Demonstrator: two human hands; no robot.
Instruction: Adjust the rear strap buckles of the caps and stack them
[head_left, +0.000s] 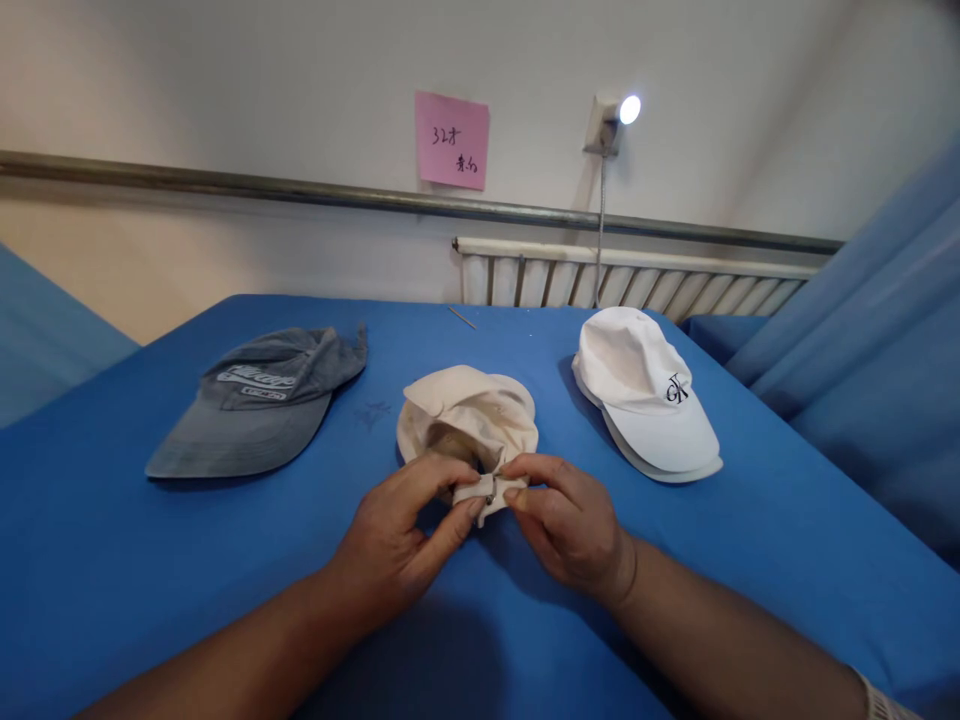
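Note:
A beige baseball cap [469, 395] lies in the middle of the blue-covered table, its back toward me. Its adjustment strap [474, 489], with a small metal buckle [491, 490], is stretched between my hands. My left hand [409, 530] pinches the strap on the left of the buckle between thumb and fingers. On the buckle's right side, my right hand [566, 515] pinches the other part of the strap between thumb and forefinger. Part of the strap's end hangs below the buckle. The fingers hide some of the cap's rear edge.
A grey-blue cap [262, 390] with lettering rests at the left, and white caps [645, 380], seemingly stacked, at the right. A thin stick [462, 318] lies near the back edge of the blue table [225, 590]. Behind are a metal rail [300, 188] and a radiator [540, 280].

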